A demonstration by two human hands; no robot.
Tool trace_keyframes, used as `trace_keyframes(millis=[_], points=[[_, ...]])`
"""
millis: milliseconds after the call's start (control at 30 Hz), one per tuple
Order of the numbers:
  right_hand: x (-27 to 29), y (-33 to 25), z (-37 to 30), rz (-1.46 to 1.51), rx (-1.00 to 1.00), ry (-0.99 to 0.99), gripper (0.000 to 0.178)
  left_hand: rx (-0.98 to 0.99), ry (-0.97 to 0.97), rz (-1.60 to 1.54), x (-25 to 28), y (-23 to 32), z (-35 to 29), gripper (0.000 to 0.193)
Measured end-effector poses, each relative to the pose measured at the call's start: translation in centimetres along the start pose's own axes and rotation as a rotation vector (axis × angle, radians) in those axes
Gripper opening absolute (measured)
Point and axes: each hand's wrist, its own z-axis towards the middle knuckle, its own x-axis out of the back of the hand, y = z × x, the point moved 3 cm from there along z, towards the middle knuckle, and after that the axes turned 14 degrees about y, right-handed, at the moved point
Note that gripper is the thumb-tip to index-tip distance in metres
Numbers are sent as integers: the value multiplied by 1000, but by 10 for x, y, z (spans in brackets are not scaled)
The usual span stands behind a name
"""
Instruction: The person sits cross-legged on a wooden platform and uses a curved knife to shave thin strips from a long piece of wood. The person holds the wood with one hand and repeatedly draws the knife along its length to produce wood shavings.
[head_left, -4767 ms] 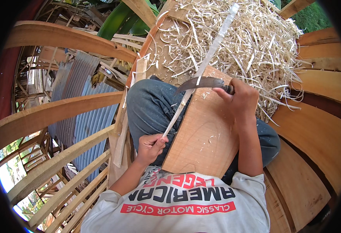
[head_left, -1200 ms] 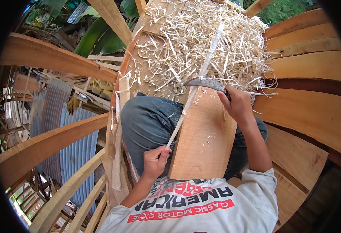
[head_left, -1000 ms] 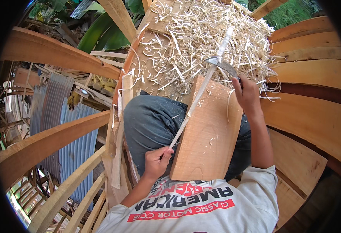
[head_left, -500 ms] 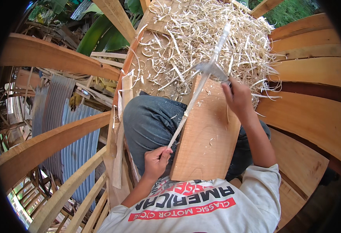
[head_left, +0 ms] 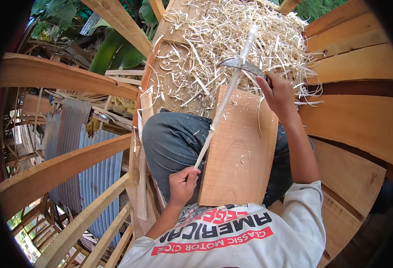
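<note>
My left hand (head_left: 183, 184) is closed around the near end of a long, pale wooden strip (head_left: 221, 111), which slants up and away to the right. The strip passes along the left edge of a flat wooden board (head_left: 240, 154) resting across my lap. My right hand (head_left: 278, 94) grips the dark handle of a curved knife (head_left: 246, 67). The blade lies across the strip beyond the board's far end. A few small shavings lie on the board, and one thin curl hangs under my right hand.
A big heap of wood shavings (head_left: 254, 40) covers the planks ahead. Curved wooden ribs (head_left: 67, 156) rise on the left, with corrugated metal sheets (head_left: 100, 178) beyond them. Curved planks (head_left: 353, 120) wall the right side. Green leaves (head_left: 116, 49) show at the far left.
The blade, smeared by motion before, now shows sharply and sits slightly farther along the strip, away from me. My left hand keeps its hold, and the whole view has shifted a little.
</note>
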Motion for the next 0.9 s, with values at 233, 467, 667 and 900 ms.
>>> trace_keyframes(millis=[233,467,667,900], points=[[-23,7,-20,74,155,109,35,19,-11,-39,-1,0,-1,23],[-15,-6,-23,31,313,-31,40,53,3,-39,1,3,-1,22],[-15,-8,-25,142,499,154,46,-17,17,21,0,0,1,21],[-21,22,0,85,132,287,46,-20,26,42,-2,4,1,19]])
